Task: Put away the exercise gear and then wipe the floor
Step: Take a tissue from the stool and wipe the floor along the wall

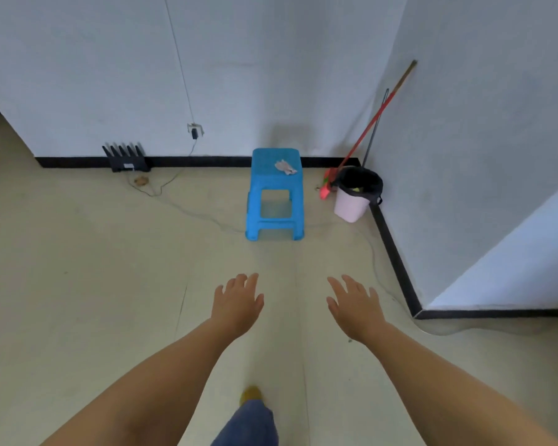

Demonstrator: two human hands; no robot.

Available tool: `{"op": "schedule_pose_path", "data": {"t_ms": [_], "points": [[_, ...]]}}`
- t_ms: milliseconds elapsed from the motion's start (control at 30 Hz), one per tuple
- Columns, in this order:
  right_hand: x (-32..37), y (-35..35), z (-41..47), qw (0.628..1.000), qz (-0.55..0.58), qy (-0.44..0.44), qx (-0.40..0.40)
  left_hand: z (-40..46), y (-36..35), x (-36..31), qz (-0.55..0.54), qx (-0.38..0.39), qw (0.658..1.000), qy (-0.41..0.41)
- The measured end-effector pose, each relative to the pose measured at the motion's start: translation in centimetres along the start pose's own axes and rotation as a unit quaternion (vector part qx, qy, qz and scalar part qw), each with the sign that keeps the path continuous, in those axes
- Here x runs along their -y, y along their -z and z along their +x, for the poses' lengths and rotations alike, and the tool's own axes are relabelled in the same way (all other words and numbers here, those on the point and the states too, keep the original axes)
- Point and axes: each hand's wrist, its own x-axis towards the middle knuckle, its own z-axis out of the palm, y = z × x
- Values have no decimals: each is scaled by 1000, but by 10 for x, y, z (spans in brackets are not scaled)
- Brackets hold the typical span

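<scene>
A crumpled white cloth (285,167) lies on the seat of a blue plastic stool (275,194) that stands against the far wall. My left hand (239,304) and my right hand (355,305) stretch forward over the bare beige floor (94,284), palms down, fingers spread, holding nothing. Both hands are well short of the stool. No exercise gear shows in view.
A pink bin with a black liner (355,196) stands in the right corner, with a red-handled broom (372,122) leaning on the wall behind it. A black router (126,159) sits by the skirting at left, its cables trailing over the floor. A wall corner juts out at right.
</scene>
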Motion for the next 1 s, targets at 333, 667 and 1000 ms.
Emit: {"op": "schedule_pose_path", "data": {"t_ms": [333, 667, 1000], "points": [[-9, 71, 254, 999, 6, -25, 22, 258, 59, 30, 24, -23, 999, 5], [-3, 140, 462, 999, -17, 27, 43, 456, 95, 23, -15, -4, 1000, -5], [-20, 154, 695, 988, -10, 115, 100, 642, 71, 18, -94, 28, 992, 85]]}}
